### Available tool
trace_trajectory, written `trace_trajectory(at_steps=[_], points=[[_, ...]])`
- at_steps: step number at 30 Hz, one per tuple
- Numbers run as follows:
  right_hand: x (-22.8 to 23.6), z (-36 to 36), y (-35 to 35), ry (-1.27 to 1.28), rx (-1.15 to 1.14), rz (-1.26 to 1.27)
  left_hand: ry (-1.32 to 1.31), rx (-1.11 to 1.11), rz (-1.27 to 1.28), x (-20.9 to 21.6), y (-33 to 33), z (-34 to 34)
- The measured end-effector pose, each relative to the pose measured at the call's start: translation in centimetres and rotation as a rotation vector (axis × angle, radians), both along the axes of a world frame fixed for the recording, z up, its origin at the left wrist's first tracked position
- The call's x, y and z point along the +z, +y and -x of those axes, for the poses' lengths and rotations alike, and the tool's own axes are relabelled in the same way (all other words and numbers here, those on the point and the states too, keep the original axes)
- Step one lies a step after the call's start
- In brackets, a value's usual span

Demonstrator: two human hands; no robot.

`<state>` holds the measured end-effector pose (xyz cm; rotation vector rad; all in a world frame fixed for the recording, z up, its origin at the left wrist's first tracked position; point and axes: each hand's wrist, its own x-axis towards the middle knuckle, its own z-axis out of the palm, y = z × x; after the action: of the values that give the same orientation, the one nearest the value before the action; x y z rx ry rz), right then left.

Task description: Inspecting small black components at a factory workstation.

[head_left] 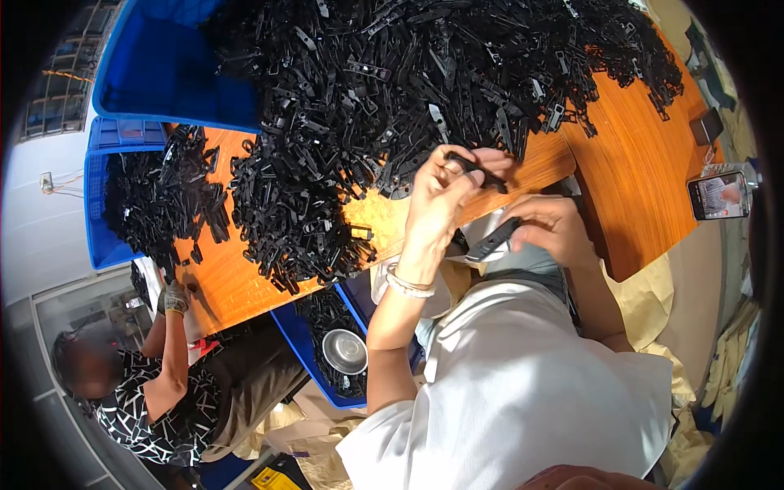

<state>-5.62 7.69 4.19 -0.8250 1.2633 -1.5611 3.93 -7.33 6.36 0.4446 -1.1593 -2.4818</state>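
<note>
My left hand [443,189], with a pale bracelet on its wrist, pinches a slim black plastic part [480,172] above the table's near edge. Lower and to the right, my right hand [554,230] grips another long black plastic part [493,240] between thumb and fingers. The two held parts are apart from each other. Just beyond my hands spreads a large heap of similar black plastic parts [384,90], many with slots or frame-like ends.
The wooden table [645,163] carries the heap. Blue crates [175,73] stand at the left. Below the table edge, a metal bowl [345,352] rests in a blue bin [306,347] of black parts. A phone [719,196] is at the right. A gloved co-worker [167,359] sits at the left.
</note>
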Motion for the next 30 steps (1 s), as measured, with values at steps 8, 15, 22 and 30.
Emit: trace_trajectory(at_steps=[8, 15, 22, 30], points=[[0.3, -0.8, -0.7, 0.022, -0.219, -0.04, -0.317, -0.002, 0.362, 0.1, 1.3, -2.3], [-1.5, -1.6, -0.2, 0.126, -0.37, -0.022, -0.306, -0.041, 0.682, 0.1, 2.7, -3.4], [-1.2, -1.5, -0.6, 0.458, -0.24, 0.106, -0.48, -0.054, 0.977, 1.1, 3.2, -4.2], [-0.5, -1.7, -1.0, 0.302, -0.217, 0.028, -0.283, -0.062, 0.993, -0.5, 2.6, -5.0]])
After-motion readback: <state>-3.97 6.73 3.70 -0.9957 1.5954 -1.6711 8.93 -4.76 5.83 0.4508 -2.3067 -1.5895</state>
